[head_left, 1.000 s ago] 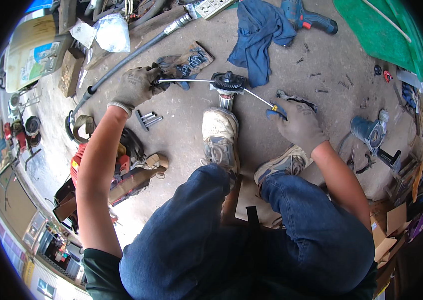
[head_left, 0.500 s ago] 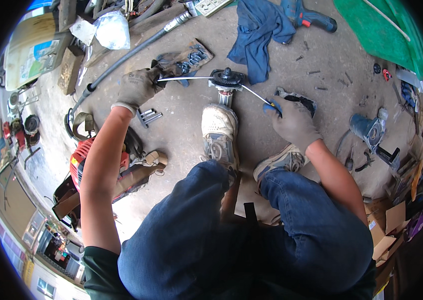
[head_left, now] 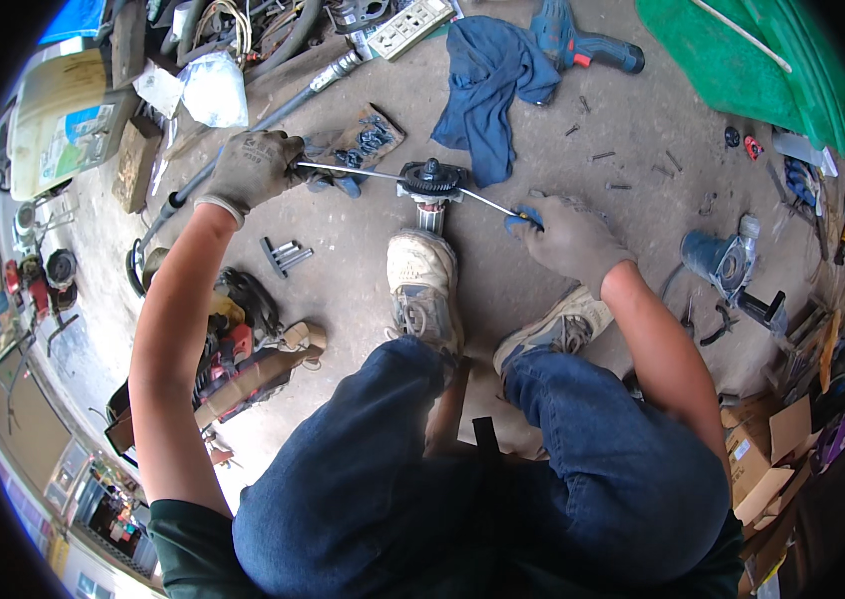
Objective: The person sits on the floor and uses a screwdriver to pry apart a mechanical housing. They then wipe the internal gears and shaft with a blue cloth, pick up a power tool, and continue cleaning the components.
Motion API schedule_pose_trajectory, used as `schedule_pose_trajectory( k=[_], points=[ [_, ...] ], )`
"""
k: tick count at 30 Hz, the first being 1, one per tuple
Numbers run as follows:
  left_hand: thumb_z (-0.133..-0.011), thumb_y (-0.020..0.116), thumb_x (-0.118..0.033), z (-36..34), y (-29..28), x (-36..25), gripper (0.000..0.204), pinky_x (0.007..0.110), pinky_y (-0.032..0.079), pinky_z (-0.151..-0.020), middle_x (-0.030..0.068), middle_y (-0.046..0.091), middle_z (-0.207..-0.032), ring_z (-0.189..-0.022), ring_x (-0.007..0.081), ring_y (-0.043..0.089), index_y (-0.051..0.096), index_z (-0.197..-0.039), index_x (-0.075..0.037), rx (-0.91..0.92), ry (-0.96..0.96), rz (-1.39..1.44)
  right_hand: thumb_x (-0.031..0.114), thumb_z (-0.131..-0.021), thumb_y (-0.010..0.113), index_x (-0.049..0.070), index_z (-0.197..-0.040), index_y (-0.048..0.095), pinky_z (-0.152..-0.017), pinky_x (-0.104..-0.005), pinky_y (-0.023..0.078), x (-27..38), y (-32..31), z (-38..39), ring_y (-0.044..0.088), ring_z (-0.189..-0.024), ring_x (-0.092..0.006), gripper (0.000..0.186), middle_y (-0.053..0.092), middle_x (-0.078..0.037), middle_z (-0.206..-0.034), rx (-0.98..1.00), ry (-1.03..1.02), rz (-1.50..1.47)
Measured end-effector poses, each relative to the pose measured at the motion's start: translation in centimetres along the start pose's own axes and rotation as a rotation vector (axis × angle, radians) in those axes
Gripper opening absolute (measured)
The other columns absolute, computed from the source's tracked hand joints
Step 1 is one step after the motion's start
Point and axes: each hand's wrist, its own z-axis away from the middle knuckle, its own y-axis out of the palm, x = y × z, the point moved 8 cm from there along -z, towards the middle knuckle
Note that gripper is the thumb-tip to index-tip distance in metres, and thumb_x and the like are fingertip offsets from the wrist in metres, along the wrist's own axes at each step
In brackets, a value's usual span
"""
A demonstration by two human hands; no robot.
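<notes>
A toothed black gear (head_left: 432,178) sits on top of a metal motor armature (head_left: 430,216), which stands upright on the floor just beyond the toe of my left shoe (head_left: 422,268). My left hand (head_left: 255,168), in a grey glove, is closed round one end of a thin metal rod (head_left: 353,171); the glove hides any handle. That rod's tip meets the gear's left side. From the right, a screwdriver (head_left: 487,203) reaches the gear's other side, its handle mostly covered by my gloved right hand (head_left: 577,238), which grips it.
Beyond the gear lie a blue cloth (head_left: 487,95), a cordless drill (head_left: 590,48) and a tray of screws (head_left: 368,138). Loose screws (head_left: 618,186) are scattered to the right, near a blue motor housing (head_left: 717,255). Metal pins (head_left: 288,256) lie left of my shoe.
My left hand has risen away from me relative to the gear, so its rod now slopes down toward it. The right hand has shifted slightly the same way. The whole view has moved a little.
</notes>
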Motion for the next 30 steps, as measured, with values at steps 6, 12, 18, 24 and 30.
schedule_pose_trajectory(
  k=[6, 12, 18, 24, 30],
  points=[
    [-0.087, 0.075, -0.043, -0.3, -1.1, -0.1, 0.03, 0.047, 0.057, -0.074, 0.0085, 0.074, -0.089, -0.086, 0.0322, 0.073, 0.073, -0.101, -0.017, 0.021, -0.004, -0.031, 0.035, -0.099, 0.063, 0.008, -0.118, 0.072, -0.089, -0.0532, 0.054, -0.1, -0.2, 0.1, 0.07, -0.102, -0.0461, 0.035, 0.073, -0.024, -0.107, -0.015, 0.045, -0.004],
    [-0.089, 0.074, -0.041, 1.4, -1.8, 0.0, 0.028, 0.044, 0.057, -0.074, 0.0082, 0.074, -0.089, -0.085, 0.0305, 0.073, 0.074, -0.104, -0.017, 0.006, -0.061, -0.038, 0.033, -0.099, 0.064, 0.009, -0.116, 0.073, -0.085, -0.0522, 0.055, 0.3, 0.3, 0.5, 0.07, -0.098, -0.0456, 0.031, 0.073, -0.024, -0.103, -0.04, 0.029, -0.055],
    [-0.088, 0.076, -0.04, 2.0, -1.0, -0.5, 0.032, 0.043, 0.057, -0.075, 0.0091, 0.074, -0.093, -0.088, 0.0312, 0.073, 0.075, -0.111, -0.017, 0.039, -0.121, -0.005, 0.034, -0.099, 0.064, 0.01, -0.119, 0.073, -0.085, -0.0516, 0.055, -0.2, 0.1, 0.1, 0.07, -0.097, -0.0451, 0.033, 0.074, -0.024, -0.103, -0.01, 0.046, -0.054],
    [-0.088, 0.077, -0.044, 1.4, -1.3, -1.1, 0.036, 0.045, 0.056, -0.073, 0.0111, 0.071, -0.088, -0.082, 0.0329, 0.071, 0.074, -0.11, -0.015, -0.096, -0.024, -0.017, 0.034, -0.1, 0.063, 0.01, -0.122, 0.073, -0.089, -0.0505, 0.054, 0.0, -0.6, 0.1, 0.07, -0.104, -0.044, 0.035, 0.073, -0.025, -0.109, -0.001, 0.06, 0.045],
    [-0.091, 0.074, -0.041, 2.7, 2.1, -1.7, 0.033, 0.048, 0.055, -0.071, 0.0121, 0.072, -0.09, -0.084, 0.0354, 0.072, 0.071, -0.109, -0.015, 0.006, -0.17, 0.122, 0.032, -0.099, 0.066, 0.004, -0.126, 0.071, -0.091, -0.0504, 0.054, 0.2, 0.2, 1.0, 0.069, -0.107, -0.0443, 0.039, 0.073, -0.025, -0.112, -0.01, 0.083, -0.059]
  ],
)
